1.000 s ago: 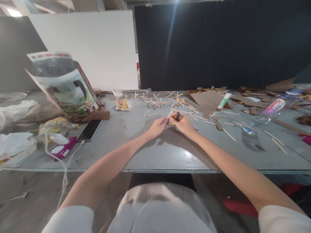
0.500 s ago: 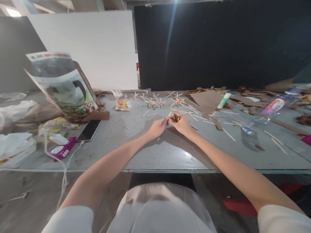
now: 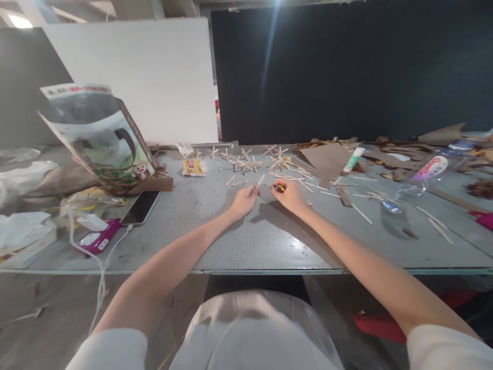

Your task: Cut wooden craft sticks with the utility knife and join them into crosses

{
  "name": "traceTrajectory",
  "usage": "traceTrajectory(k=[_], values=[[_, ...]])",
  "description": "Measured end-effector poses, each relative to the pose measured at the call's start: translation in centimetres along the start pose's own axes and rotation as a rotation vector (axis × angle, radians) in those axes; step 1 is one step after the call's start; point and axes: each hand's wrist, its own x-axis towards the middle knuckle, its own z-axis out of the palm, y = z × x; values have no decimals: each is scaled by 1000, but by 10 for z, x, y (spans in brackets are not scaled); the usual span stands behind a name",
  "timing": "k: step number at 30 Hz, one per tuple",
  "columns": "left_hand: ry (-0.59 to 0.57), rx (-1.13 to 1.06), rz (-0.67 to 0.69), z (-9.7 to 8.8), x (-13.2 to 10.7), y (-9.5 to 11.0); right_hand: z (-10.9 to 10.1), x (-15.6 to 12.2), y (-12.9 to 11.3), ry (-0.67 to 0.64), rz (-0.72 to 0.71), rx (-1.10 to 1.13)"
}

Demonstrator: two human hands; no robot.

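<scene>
My left hand [image 3: 243, 200] is closed in a pinch on a pale wooden craft stick [image 3: 261, 181] that points up and to the right, just above the grey table [image 3: 239, 241]. My right hand [image 3: 291, 196] is closed around a small black and yellow tool [image 3: 279, 188], possibly a cutter, whose tip points toward the stick. A short gap separates the two hands. Behind them lie several star shapes made of glued sticks [image 3: 246, 162] and loose sticks [image 3: 304, 182].
A tilted printed cardboard box [image 3: 98, 139] stands at the left with a phone [image 3: 140, 207], a pink device [image 3: 98, 240] and a white cable. A glue tube [image 3: 355, 159], brown cardboard pieces [image 3: 327, 158] and a plastic bottle [image 3: 418, 180] lie at the right.
My hands, which were touching over the stick a second ago, have drawn apart. The left one has shifted slightly left with the stick; the tool has come off it.
</scene>
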Motion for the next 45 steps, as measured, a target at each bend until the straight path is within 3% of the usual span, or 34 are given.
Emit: traceTrajectory(k=[6,12,19,23,31,45], values=[[-49,-234,-42,1,0,0,1,2,6,-10,5,-68],[-51,-327,-35,2,-1,3,0,1,5,-17,-2,-105],[37,-279,-13,2,1,-1,-5,-6,-5,-179,-237,-65],[29,-265,6,0,1,0,-2,-8,-8,-213,-349,-95],[3,-271,58,-1,-2,5,4,-4,1,-165,-353,-142],[-27,-308,29,-1,-2,6,6,-3,5,-171,-323,-118]])
